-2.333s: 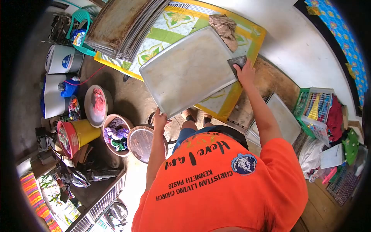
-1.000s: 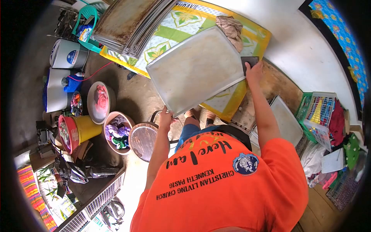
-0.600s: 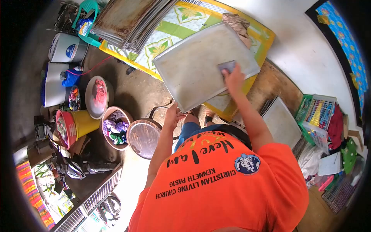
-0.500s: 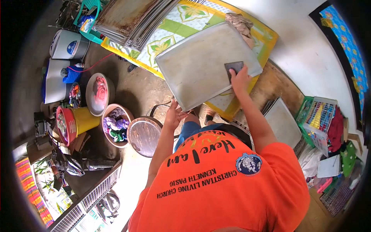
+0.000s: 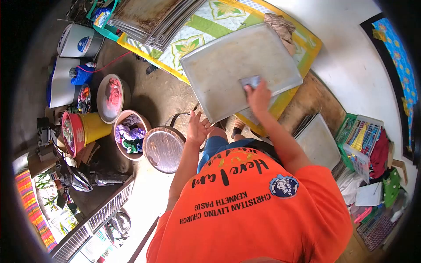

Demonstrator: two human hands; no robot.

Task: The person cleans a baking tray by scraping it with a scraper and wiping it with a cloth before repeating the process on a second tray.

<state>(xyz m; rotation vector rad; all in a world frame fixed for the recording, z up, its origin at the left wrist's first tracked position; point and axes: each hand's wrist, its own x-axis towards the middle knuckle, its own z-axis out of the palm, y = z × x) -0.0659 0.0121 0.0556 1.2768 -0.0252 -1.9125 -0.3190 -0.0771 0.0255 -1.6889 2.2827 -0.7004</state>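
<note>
A large grey metal tray (image 5: 228, 61) lies on the table with the patterned cloth (image 5: 210, 25), its near corner jutting past the table edge. My right hand (image 5: 258, 95) is closed on a small dark grey scraper (image 5: 250, 81), which rests on the tray's surface right of its middle. My left hand (image 5: 198, 128) is beside the tray's near corner, palm up with fingers apart and nothing in it. Crumpled brown paper (image 5: 280, 27) lies at the tray's far right corner.
A stack of rusty trays (image 5: 153, 17) stands at the table's far left. Basins of clothes (image 5: 131, 135) and a round wooden stool (image 5: 164, 149) are on the floor to the left. More trays (image 5: 319, 139) and a green crate (image 5: 344, 133) are at the right.
My right hand has moved left and toward me across the tray with the scraper. My left hand stays open near the tray's corner. The view has shifted slightly.
</note>
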